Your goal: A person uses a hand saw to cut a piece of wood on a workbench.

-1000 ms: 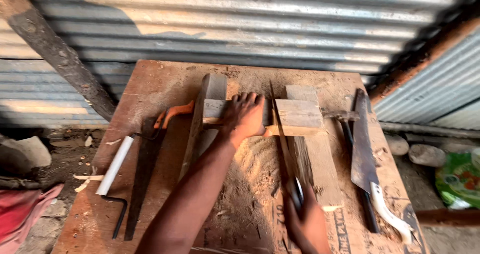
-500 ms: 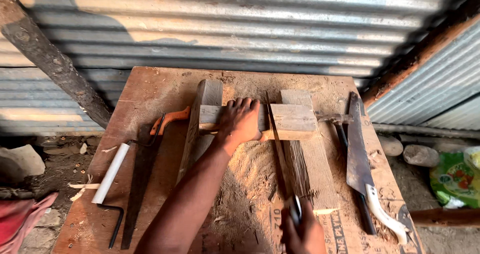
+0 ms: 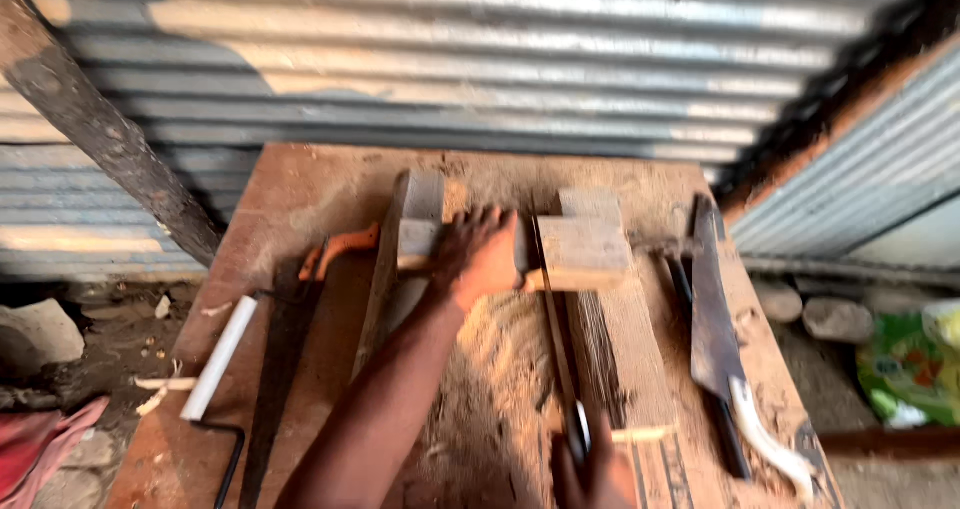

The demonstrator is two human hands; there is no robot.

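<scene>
The right hand (image 3: 600, 474) is closed around the handle of one saw (image 3: 560, 349), its blade in a cut in the plank (image 3: 575, 252). The left hand (image 3: 480, 259) presses flat on this plank, which lies across two wooden blocks (image 3: 405, 259). Two other saws (image 3: 285, 359) lie on the dusty workbench (image 3: 300, 199), one at each side. Behind stands a corrugated metal wall (image 3: 480, 59).

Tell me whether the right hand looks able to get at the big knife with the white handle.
Probably yes: the right hand grips the saw, so it isn't free, but the knife lies uncovered just to its right on the workbench.
</scene>
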